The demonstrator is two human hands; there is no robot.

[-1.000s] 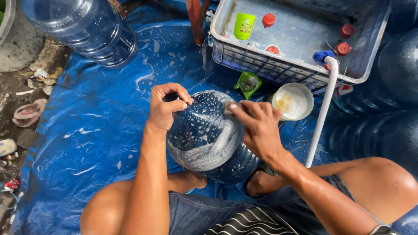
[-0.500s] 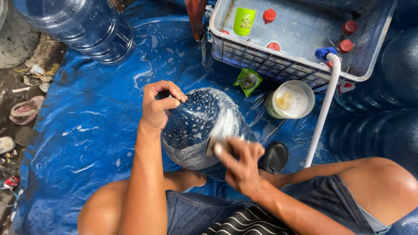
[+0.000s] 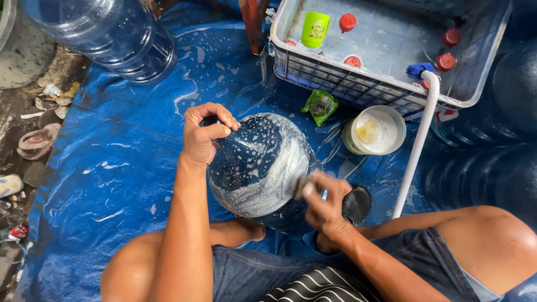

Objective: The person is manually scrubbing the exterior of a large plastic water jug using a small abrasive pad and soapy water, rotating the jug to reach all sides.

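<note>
Lower down now, my right hand (image 3: 323, 202) is rubbing the near right side of the big blue bottle (image 3: 260, 165); a moment ago it was up on the far side. Its fingers are pinching a small scrubber (image 3: 304, 186). My left hand (image 3: 204, 133) is curling tight around the bottle's neck, tipping it between my knees on the blue tarp (image 3: 112, 168). White foam is covering most of the side I can see, so I think the scrubbing is well along, and rinsing is still waiting. I am counting one soapy bottle, one more clear bottle (image 3: 106, 33) far left, one bowl of suds (image 3: 376, 131), one basket (image 3: 358, 84), one green cup (image 3: 315, 29), and five red caps (image 3: 347, 22).
</note>
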